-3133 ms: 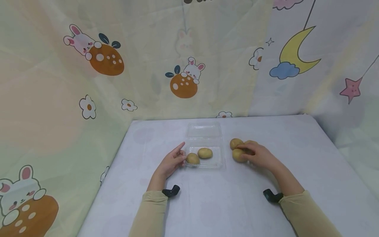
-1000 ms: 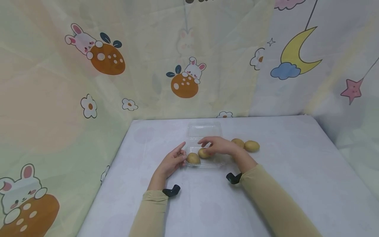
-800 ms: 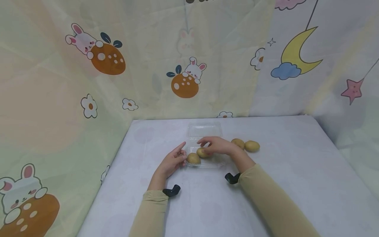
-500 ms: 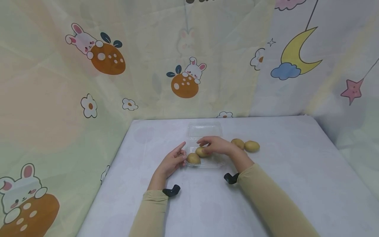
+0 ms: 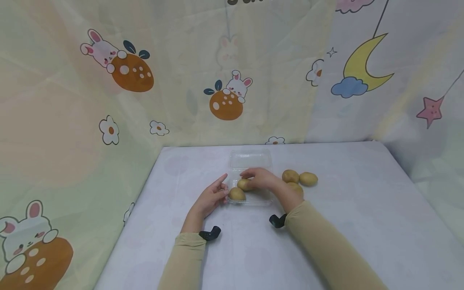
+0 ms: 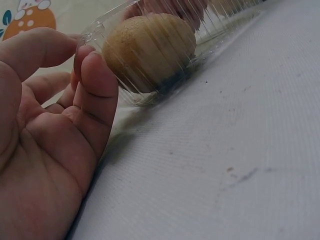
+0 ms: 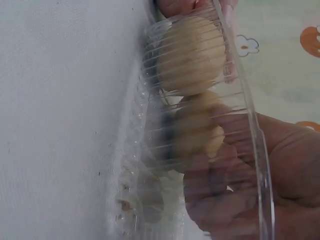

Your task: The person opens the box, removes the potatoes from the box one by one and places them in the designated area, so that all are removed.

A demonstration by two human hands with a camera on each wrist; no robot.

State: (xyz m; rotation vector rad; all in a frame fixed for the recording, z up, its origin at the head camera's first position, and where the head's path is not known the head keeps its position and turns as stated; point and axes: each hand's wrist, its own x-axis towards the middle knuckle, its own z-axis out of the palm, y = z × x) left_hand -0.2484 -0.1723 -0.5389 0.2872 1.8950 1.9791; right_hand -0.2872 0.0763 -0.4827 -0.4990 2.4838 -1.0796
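Note:
A clear plastic clamshell box (image 5: 259,198) lies with its lid (image 5: 250,159) folded back. At its left side my left hand (image 5: 210,198) pinches the rim between thumb and fingers, with the index finger pointing away in the head view. One potato (image 5: 237,194) sits in the front left corner of the box, close to those fingers; the left wrist view shows this potato (image 6: 150,52) through the ribbed wall. Behind it is a second potato (image 5: 244,184), gripped by my right hand (image 5: 262,179) inside the box. The right wrist view shows both potatoes touching or nearly so, through plastic.
To the right of the box lie three loose potatoes: one at the back (image 5: 290,176), one farther right (image 5: 308,179), and one in front (image 5: 295,188) partly behind my right forearm. A white cloth covers the table (image 5: 239,249); a patterned curtain (image 5: 181,80) hangs behind it.
My right hand has left the loose potatoes and gone left into the box. There it has shifted the second potato left and slightly back, toward the corner one. My left hand stays put.

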